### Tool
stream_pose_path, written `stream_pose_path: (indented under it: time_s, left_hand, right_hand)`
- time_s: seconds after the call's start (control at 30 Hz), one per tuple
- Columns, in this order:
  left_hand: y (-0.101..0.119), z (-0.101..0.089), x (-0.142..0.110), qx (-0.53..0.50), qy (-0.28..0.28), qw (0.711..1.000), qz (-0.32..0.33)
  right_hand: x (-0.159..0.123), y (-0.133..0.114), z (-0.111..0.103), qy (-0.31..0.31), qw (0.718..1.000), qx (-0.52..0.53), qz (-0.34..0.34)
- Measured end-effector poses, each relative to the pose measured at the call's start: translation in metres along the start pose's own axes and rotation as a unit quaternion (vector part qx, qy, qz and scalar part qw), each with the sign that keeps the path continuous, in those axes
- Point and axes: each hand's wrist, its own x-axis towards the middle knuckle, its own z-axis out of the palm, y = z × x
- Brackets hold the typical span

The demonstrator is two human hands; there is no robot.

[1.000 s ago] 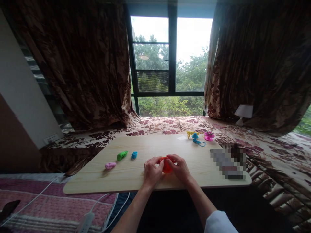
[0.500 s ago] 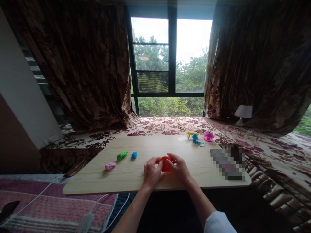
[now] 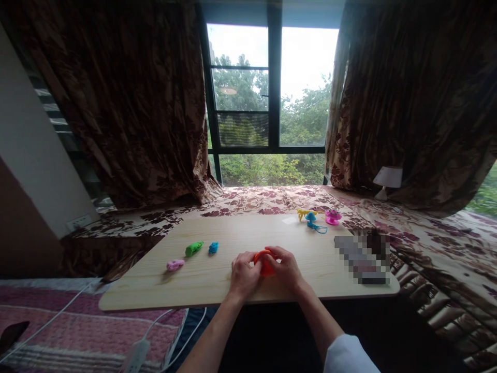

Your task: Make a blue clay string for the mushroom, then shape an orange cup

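Note:
Between my two hands is a rounded orange piece of what looks like modelling clay (image 3: 267,265), its upper rim curved like a shallow bowl. My left hand (image 3: 244,272) is closed on its left side, with the thumb against the front. From the right, my right hand (image 3: 286,267) grips it too, fingers over the top edge and thumb pressed on the near face. Much of the piece is hidden by the fingers. Left of my hands lie a blue lump (image 3: 213,247), a green lump (image 3: 193,248) and a pink lump (image 3: 175,265).
A light wooden table (image 3: 155,290) carries everything. At its far right stand a blue mushroom-shaped figure (image 3: 310,218), a yellow piece (image 3: 303,213) and a pink figure (image 3: 333,216). A pixelated flat object (image 3: 361,259) lies near the right edge. Behind are a lamp (image 3: 388,178) and a window.
The camera view has shifted slightly. My fingers have moved a little on the orange clay, and its rim looks slightly more tilted; both hands keep hold of it.

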Motion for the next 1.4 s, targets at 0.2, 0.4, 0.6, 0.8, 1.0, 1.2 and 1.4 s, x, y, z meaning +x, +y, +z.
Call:
stream_pose_path:
  time_s: [0.2, 0.4, 0.6, 0.8, 1.0, 1.2, 1.4]
  left_hand:
    - [-0.003, 0.001, -0.001, -0.005, 0.009, 1.000, 0.002]
    - [-0.001, -0.001, -0.002, 0.001, 0.000, 1.000, 0.010]
    - [-0.004, 0.002, -0.001, -0.002, 0.011, 1.000, 0.004]
    - [0.001, 0.001, -0.002, -0.010, -0.003, 1.000, 0.007]
    - [-0.001, 0.000, -0.001, -0.016, 0.014, 1.000, -0.022]
    - [0.005, -0.002, -0.002, -0.026, -0.002, 0.999, -0.029]
    - [0.005, -0.003, -0.002, -0.031, 0.003, 0.999, -0.041]
  right_hand:
    - [-0.001, 0.001, -0.001, -0.006, 1.000, -0.010, -0.003]
    - [-0.003, -0.005, -0.005, -0.008, 1.000, -0.019, -0.011]
    - [0.000, -0.001, -0.001, 0.007, 1.000, -0.016, -0.013]
    - [-0.002, -0.003, -0.005, 0.013, 1.000, -0.021, -0.018]
    - [0.000, -0.004, -0.002, 0.033, 0.999, -0.011, -0.014]
    - [-0.002, -0.004, -0.003, 0.019, 1.000, -0.011, -0.020]
    - [0.000, -0.003, -0.001, 0.018, 1.000, -0.012, -0.015]
